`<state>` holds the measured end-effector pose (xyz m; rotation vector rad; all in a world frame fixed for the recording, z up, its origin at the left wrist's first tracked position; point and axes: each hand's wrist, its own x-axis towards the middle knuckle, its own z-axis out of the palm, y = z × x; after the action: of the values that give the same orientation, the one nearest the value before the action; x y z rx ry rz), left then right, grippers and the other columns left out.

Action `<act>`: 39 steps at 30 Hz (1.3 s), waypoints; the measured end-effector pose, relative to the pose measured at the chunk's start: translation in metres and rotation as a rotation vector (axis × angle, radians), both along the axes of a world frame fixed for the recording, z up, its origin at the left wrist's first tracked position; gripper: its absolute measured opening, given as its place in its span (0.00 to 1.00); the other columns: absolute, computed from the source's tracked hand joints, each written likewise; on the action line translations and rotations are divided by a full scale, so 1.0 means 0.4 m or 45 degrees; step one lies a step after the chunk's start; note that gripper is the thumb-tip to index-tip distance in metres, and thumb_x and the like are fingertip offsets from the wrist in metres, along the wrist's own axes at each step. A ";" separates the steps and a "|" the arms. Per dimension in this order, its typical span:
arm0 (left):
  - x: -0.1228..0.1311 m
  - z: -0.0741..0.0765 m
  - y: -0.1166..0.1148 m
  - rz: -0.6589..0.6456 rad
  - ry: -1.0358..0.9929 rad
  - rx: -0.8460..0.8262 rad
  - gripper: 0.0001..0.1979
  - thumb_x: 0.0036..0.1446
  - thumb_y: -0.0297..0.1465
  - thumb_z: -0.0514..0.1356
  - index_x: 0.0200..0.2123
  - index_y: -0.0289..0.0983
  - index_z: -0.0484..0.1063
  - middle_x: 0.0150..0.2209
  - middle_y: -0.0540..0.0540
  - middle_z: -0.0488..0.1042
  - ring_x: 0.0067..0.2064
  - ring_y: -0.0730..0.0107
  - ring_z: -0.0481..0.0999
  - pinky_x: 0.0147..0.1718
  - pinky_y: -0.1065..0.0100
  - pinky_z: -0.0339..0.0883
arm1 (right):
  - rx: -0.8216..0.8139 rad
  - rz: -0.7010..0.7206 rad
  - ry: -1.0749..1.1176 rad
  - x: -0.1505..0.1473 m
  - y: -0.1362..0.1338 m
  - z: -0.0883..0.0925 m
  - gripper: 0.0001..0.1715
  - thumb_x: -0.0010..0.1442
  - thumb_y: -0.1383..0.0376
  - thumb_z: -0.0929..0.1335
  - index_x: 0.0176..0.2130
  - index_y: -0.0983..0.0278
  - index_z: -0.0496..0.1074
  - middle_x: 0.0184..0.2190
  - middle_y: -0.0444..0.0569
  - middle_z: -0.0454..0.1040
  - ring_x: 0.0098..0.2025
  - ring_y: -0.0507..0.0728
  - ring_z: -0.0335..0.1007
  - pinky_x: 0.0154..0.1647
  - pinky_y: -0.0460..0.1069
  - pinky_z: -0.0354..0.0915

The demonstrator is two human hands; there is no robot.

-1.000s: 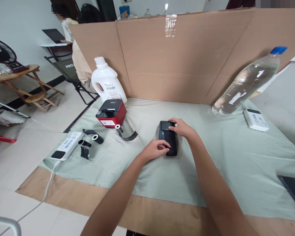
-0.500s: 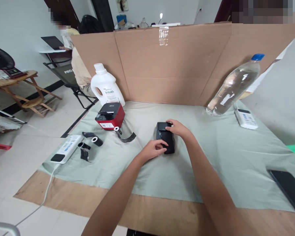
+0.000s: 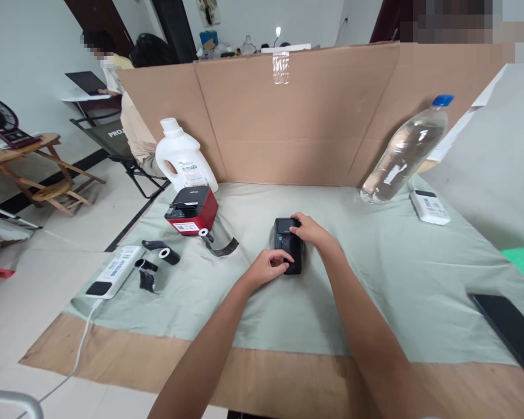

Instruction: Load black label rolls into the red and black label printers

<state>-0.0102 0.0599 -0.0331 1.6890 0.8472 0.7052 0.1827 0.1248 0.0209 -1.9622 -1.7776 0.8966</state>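
Observation:
A black box-shaped handheld device (image 3: 289, 237) with a screen-like panel at its far end lies on the pale green cloth. My right hand (image 3: 308, 228) grips its far right corner, with the index finger over the end and the thumb on the top face. At the near left side, my left hand (image 3: 268, 266) is curled, its fingertips resting on the lower part of the device. To the left, a strip of black tape (image 3: 222, 250) trails from a small roll (image 3: 204, 234) beside a red and black box-shaped machine (image 3: 193, 210).
Several black rolls (image 3: 169, 256) lie near a white power strip (image 3: 116, 270) at the left. A white jug (image 3: 186, 157) and a clear bottle (image 3: 406, 151) lean against a cardboard screen (image 3: 288, 122). A phone (image 3: 510, 329) lies at the right edge. A person (image 3: 133, 116) sits beyond.
The camera view has shifted slightly. Both hands stay on the black device, with hardly any change in how they hold it.

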 end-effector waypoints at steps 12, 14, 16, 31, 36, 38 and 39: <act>0.000 -0.017 0.007 -0.036 0.099 0.110 0.11 0.56 0.31 0.60 0.37 0.35 0.81 0.23 0.51 0.70 0.24 0.76 0.63 0.26 0.73 0.56 | -0.015 0.072 0.094 0.021 -0.013 0.016 0.31 0.62 0.63 0.69 0.62 0.65 0.66 0.54 0.55 0.75 0.50 0.59 0.73 0.51 0.49 0.66; 0.000 -0.023 0.010 -0.047 0.089 0.113 0.11 0.56 0.31 0.60 0.38 0.35 0.81 0.25 0.50 0.72 0.26 0.76 0.65 0.27 0.73 0.58 | -0.031 0.077 0.108 0.022 -0.015 0.018 0.33 0.62 0.61 0.70 0.63 0.65 0.65 0.52 0.56 0.76 0.47 0.59 0.73 0.48 0.49 0.67; 0.000 -0.024 0.011 -0.052 0.093 0.120 0.11 0.57 0.30 0.60 0.38 0.35 0.81 0.26 0.50 0.73 0.26 0.76 0.65 0.28 0.73 0.58 | -0.051 0.073 0.120 0.020 -0.015 0.018 0.34 0.61 0.61 0.70 0.63 0.64 0.65 0.52 0.56 0.76 0.46 0.59 0.73 0.46 0.49 0.67; 0.004 -0.006 0.003 -0.017 0.168 0.154 0.11 0.56 0.28 0.60 0.38 0.35 0.82 0.23 0.52 0.70 0.25 0.77 0.62 0.26 0.74 0.55 | -0.201 -0.015 0.181 0.010 -0.025 0.037 0.36 0.56 0.62 0.70 0.63 0.58 0.62 0.50 0.53 0.72 0.40 0.56 0.70 0.37 0.48 0.67; 0.001 -0.009 0.003 -0.024 0.166 0.152 0.11 0.56 0.28 0.60 0.38 0.35 0.82 0.23 0.52 0.69 0.25 0.77 0.61 0.26 0.74 0.54 | -0.205 -0.015 0.072 0.000 -0.027 0.049 0.39 0.57 0.59 0.70 0.65 0.57 0.60 0.60 0.60 0.65 0.48 0.61 0.71 0.35 0.48 0.69; 0.001 -0.008 0.003 -0.023 0.166 0.150 0.11 0.56 0.28 0.60 0.38 0.35 0.82 0.23 0.52 0.70 0.25 0.77 0.61 0.26 0.74 0.54 | -0.210 -0.019 0.038 -0.005 -0.031 0.055 0.39 0.57 0.57 0.69 0.65 0.58 0.60 0.62 0.62 0.62 0.49 0.62 0.71 0.37 0.50 0.70; 0.001 -0.007 0.002 -0.023 0.166 0.151 0.11 0.56 0.28 0.60 0.38 0.35 0.82 0.23 0.52 0.70 0.25 0.77 0.61 0.26 0.73 0.55 | -0.208 -0.023 0.022 -0.009 -0.035 0.058 0.40 0.58 0.55 0.69 0.66 0.59 0.59 0.63 0.63 0.61 0.49 0.63 0.72 0.39 0.51 0.70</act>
<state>-0.0096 0.0607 -0.0358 1.8628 0.8948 0.6491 0.1789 0.1108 0.0443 -2.0595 -1.7225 1.0800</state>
